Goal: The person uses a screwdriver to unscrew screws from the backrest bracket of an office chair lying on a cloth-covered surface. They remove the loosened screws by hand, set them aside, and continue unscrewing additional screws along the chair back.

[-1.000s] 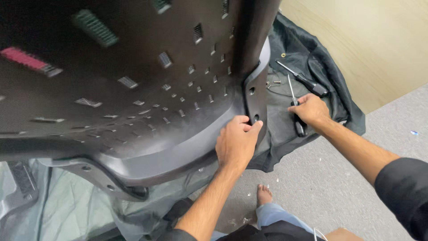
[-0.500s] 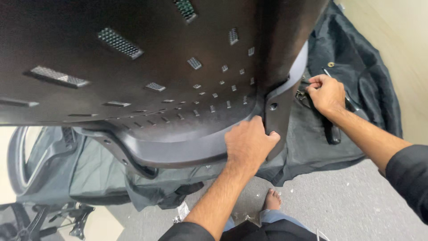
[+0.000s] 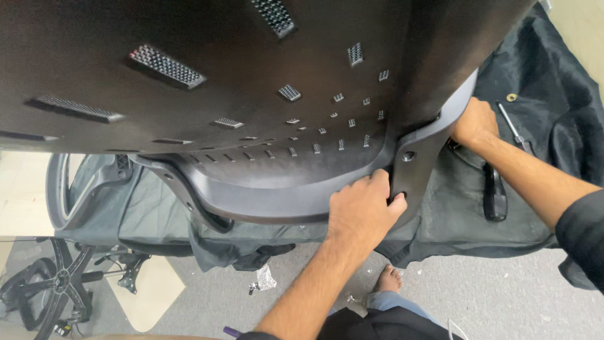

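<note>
At 5 o'clock, chair back (image 3: 251, 82) rim is gripped by left hand (image 3: 360, 211), fingers curled | at 2 o'clock, upright bracket (image 3: 420, 151) edge is clasped by right hand (image 3: 475, 123), fingers closed

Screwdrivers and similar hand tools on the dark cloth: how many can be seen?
2: a black-handled screwdriver beside the right forearm, and a thin metal tool just right of the right hand. The chair back may hide others.

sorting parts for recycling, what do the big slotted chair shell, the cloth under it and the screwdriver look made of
Chair shell: looks like moulded black plastic, matt with a soft sheen, with mesh-like vent slots. Left hand grips its lower rim, right hand its side.
Cloth: dark woven fabric, creased, with a metal eyelet.
Screwdriver: bright metal shaft, black handle, probably plastic or rubber.
</note>
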